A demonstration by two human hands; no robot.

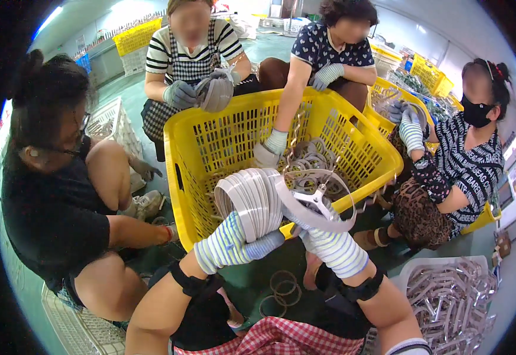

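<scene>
My left hand (237,242), in a blue-and-white striped glove, is closed around a thick stack of pale grey ring-shaped bands (252,195). My right hand (335,245), gloved alike, grips one loose grey band (296,208) just right of the stack. A silvery piece with several arms (316,198) shows inside that band; whether my fingers hold it too, I cannot tell. Both hands are over the near rim of a large yellow plastic basket (178,177). Grey bands and metal parts (314,160) lie inside it.
Co-workers sit around the basket; one gloved hand (267,155) reaches into it and another person's hand (181,94) is beside a ring stack (215,93). A white crate of metal brackets (447,296) stands at lower right. Loose rings (284,290) lie on the floor.
</scene>
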